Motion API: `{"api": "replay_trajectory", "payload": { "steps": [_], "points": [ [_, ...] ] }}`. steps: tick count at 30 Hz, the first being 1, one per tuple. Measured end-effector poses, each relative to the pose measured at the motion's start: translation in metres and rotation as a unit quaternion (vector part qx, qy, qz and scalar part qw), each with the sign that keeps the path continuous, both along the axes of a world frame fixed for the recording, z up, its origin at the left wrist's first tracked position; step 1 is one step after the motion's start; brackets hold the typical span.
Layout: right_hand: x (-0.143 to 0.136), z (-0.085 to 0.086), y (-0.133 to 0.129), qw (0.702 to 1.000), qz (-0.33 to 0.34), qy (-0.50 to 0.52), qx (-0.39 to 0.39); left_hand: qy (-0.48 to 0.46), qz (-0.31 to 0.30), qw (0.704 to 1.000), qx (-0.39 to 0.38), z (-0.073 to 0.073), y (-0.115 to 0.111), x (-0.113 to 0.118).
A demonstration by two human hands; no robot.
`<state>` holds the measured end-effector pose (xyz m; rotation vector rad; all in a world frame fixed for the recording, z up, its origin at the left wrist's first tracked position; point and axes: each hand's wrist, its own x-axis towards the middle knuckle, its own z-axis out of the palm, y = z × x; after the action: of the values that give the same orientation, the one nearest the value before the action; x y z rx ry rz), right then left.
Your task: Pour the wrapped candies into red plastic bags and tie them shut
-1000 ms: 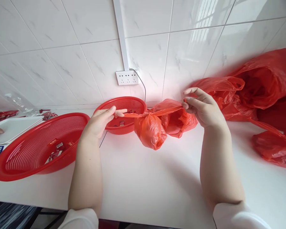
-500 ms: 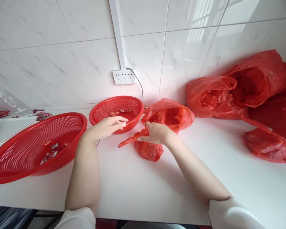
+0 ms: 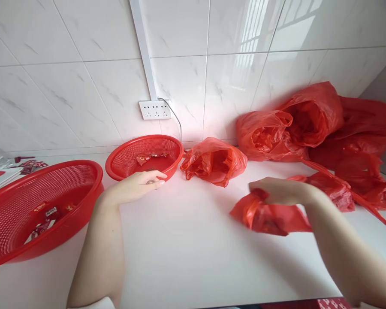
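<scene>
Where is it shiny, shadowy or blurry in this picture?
Head view: bright striped glare on the tiled wall, probably window light; head view: soft shadow on the white table near the held red bag; head view: right hand slightly blurred, wall socket sharper.

L sleeve [image 3: 105, 303] white, short, hem nr elbow [image 3: 88, 294]; bare from elbow to L hand [image 3: 144, 185]. R hand [image 3: 275, 190] also bare.

A dark cable [image 3: 179, 122] hangs beside the white wall socket [image 3: 155, 110].
</scene>
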<state>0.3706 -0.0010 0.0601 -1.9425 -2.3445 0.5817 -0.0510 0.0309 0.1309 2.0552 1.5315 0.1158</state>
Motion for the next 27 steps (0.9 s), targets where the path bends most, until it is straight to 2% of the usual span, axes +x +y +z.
{"api": "replay_trajectory", "payload": {
  "steps": [2,3,5,6,8,10,13,15,16,17,18,20,23,25,27],
  "points": [
    [0.050,0.002,0.002,0.995,-0.048,-0.077,-0.047,-0.001,0.004,1.000,-0.006,0.000,0.000,-0.003],
    [0.070,0.005,0.002,0.991,-0.088,-0.094,-0.037,-0.003,0.008,1.000,-0.008,0.000,0.000,-0.005],
    [0.094,0.015,0.001,0.983,-0.167,-0.074,0.006,-0.007,0.014,1.000,-0.012,0.000,0.001,-0.008],
    [0.095,0.022,0.000,0.981,-0.183,-0.055,0.042,-0.008,0.017,1.000,-0.016,-0.001,0.002,-0.009],
    [0.076,0.039,-0.005,0.983,-0.151,-0.010,0.107,-0.008,0.022,0.999,-0.021,-0.002,0.003,-0.010],
    [0.035,0.055,-0.007,0.983,-0.076,0.056,0.155,-0.008,0.025,0.999,-0.026,-0.003,0.002,-0.010],
    [-0.037,0.067,0.006,0.980,0.075,0.172,0.071,-0.009,0.027,0.999,-0.037,-0.003,-0.001,-0.010],
    [-0.078,0.060,0.026,0.971,0.113,0.209,0.029,-0.008,0.031,0.998,-0.048,-0.003,-0.003,-0.011],
    [-0.094,0.052,0.038,0.973,0.099,0.207,0.029,-0.007,0.032,0.998,-0.051,-0.003,-0.004,-0.012],
    [-0.109,0.042,0.051,0.981,0.046,0.179,0.050,-0.005,0.034,0.998,-0.051,-0.003,-0.005,-0.012],
    [-0.121,0.030,0.064,0.986,-0.035,0.136,0.091,-0.003,0.034,0.998,-0.049,-0.002,-0.005,-0.012],
    [-0.139,0.004,0.087,0.980,-0.112,0.103,0.131,0.001,0.034,0.999,-0.040,-0.001,-0.006,-0.011],
    [-0.147,-0.024,0.109,0.967,-0.176,0.066,0.169,0.003,0.028,0.999,-0.044,-0.001,-0.007,-0.006],
    [-0.141,-0.031,0.116,0.967,-0.185,0.060,0.165,-0.003,0.018,0.999,-0.047,-0.003,-0.008,-0.001],
    [-0.128,-0.031,0.118,0.968,-0.185,0.068,0.155,-0.012,0.003,0.999,-0.041,-0.008,-0.008,0.004]
  ]
}}
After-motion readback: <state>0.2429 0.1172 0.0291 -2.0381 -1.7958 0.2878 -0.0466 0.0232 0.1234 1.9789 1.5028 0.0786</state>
